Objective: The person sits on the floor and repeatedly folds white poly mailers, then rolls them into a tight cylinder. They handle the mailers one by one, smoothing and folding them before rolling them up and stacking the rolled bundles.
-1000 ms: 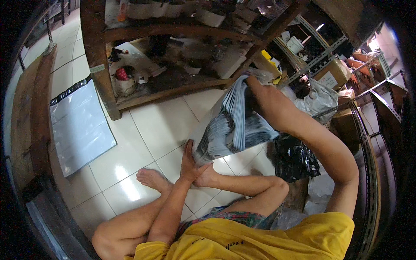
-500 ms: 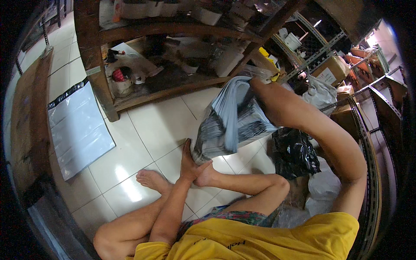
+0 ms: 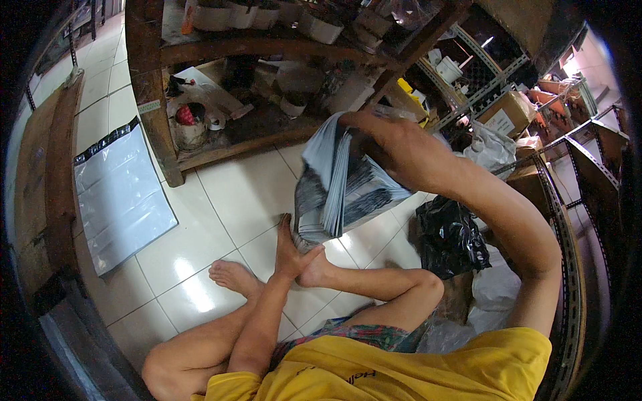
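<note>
A thick stack of grey-and-black plastic mailing bags [image 3: 338, 194] stands tilted above the floor in front of me, its sheet edges fanned apart. My right hand [image 3: 378, 137] reaches over from the right and grips the stack's upper far end, bending the sheets; its fingertips are partly hidden behind them. My left hand [image 3: 292, 254] is at the lower left corner, thumb and fingers spread around it and supporting it. Another flat pile of the same pale bags [image 3: 127, 194], with a black band along its far edge, lies on the floor at the left.
A dark wooden shelf [image 3: 267, 50] with pots and loose items stands ahead. Metal racks [image 3: 565, 220] and a cardboard box [image 3: 507, 115] are at the right. A black plastic bag [image 3: 451, 237] and clear plastic [image 3: 495, 287] lie beside my right knee. A wooden plank [image 3: 57, 160] edges the left.
My right hand has swung left with the top of the stack, which leans further left, and its sheets have fanned differently. The left hand stays at the lower corner, shifted only slightly.
</note>
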The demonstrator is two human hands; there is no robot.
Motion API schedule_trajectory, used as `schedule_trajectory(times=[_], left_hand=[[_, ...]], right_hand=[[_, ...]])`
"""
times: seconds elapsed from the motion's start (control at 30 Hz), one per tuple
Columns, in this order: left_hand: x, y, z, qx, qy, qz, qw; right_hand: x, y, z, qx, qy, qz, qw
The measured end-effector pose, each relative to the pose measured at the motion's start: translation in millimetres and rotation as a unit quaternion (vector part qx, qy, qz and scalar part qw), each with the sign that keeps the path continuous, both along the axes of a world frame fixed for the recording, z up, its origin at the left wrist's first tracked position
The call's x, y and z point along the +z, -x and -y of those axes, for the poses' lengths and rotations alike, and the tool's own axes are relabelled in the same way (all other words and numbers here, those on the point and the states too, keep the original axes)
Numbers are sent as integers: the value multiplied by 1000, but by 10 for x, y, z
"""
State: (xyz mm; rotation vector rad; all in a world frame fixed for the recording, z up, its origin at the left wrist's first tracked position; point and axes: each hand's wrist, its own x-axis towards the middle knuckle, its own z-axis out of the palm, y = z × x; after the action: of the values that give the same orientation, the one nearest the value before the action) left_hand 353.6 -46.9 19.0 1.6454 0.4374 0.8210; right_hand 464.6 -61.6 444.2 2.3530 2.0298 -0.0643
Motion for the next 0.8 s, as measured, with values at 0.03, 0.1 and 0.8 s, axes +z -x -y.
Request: schedule_trajectory(times=[0.03,0.1,0.8], left_hand=[[-52,-14,-10,-1,-2,-1,1000],[-109,-30,-11,-14,14,8,1000],[242,169,1,-15,23,2,1000]], right_hand=[[44,63,-28,-15,14,-21,1000],[28,-9,-44,69,2,-3,998],[227,-86,48,-16,-240,-80,967]])
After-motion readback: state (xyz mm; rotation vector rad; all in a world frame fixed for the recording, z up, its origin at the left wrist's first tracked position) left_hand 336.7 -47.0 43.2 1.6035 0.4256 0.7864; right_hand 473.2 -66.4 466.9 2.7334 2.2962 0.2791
